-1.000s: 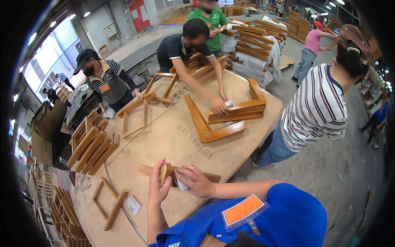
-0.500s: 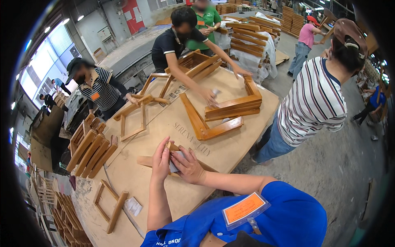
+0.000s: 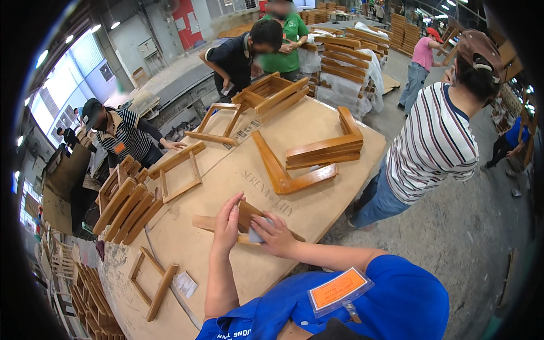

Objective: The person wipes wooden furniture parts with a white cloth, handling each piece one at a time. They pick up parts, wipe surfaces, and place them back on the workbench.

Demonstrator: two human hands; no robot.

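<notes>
Work on the wooden frame [image 3: 247, 214] looks partway through: it is between the person's hands at the near edge of the table [image 3: 224, 173], one member standing up, another lying low across the tabletop. Left hand [image 3: 226, 225] is narrow, fingers together, gripping the upright member; right hand [image 3: 276, 236] is curled over a grey pad [image 3: 258, 231], pressing it to the wood. Can't tell how much of the surface is covered; the hand-side faces are hidden. Other pieces lie out of these hands: angled parts [image 3: 324, 152] stacked right of centre, a small frame [image 3: 161, 292] near left beside a white sheet [image 3: 185, 284], a row of pieces [image 3: 127, 211] at the left edge. Can't tell which of those are finished. Tabletop is tan board with a seam, dark lettering and scuffs. Room is a workshop: grey floor [image 3: 362, 272], co-workers around the table, a stack of wood parts [image 3: 344, 63] with white wrapping behind, bright opening far left.
</notes>
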